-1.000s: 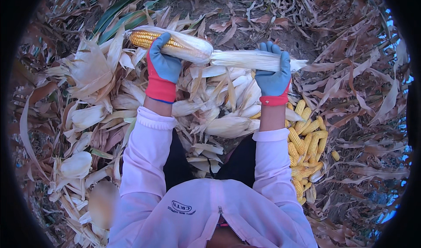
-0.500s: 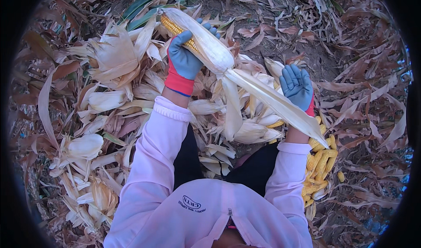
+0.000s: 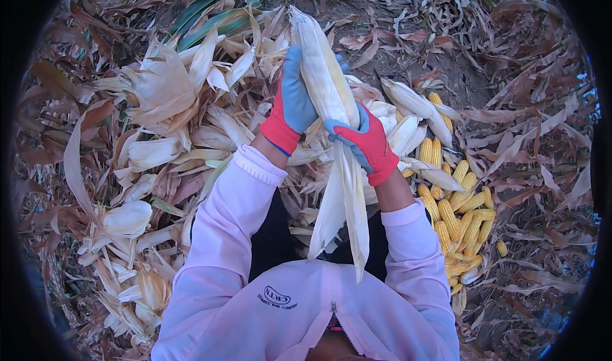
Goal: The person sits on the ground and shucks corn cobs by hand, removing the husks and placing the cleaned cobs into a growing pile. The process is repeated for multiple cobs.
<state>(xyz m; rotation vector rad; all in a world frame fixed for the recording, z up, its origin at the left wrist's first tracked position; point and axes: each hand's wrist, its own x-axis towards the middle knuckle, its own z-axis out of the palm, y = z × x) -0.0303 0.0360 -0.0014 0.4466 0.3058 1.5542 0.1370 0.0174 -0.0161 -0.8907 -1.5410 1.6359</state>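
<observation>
An ear of corn (image 3: pixel 320 61), still wrapped in pale husk on the side facing me, is held up between both hands. My left hand (image 3: pixel 297 96), in a blue-grey and red glove, is wrapped round the upper part of the ear, its fingertips showing on the far side. Gloved the same way, my right hand (image 3: pixel 362 134) grips the lower end, where the husk strips join the ear. Two long strips of peeled husk (image 3: pixel 350 201) hang from that grip toward my lap. The kernels of this ear are hidden from view.
Bare yellow cobs (image 3: pixel 465 224) lie heaped to the right of my right arm, with husked ears (image 3: pixel 417 106) just beyond. Loose dry husks (image 3: pixel 166 93) pile up on the left. Dry leaves (image 3: pixel 523 131) cover the ground around, and green leaves (image 3: pixel 217 23) lie at the far left.
My right hand, open and apart before, has come left and closed on the ear's lower end. The ear has turned, hiding its kernels, and the husk strips now hang down.
</observation>
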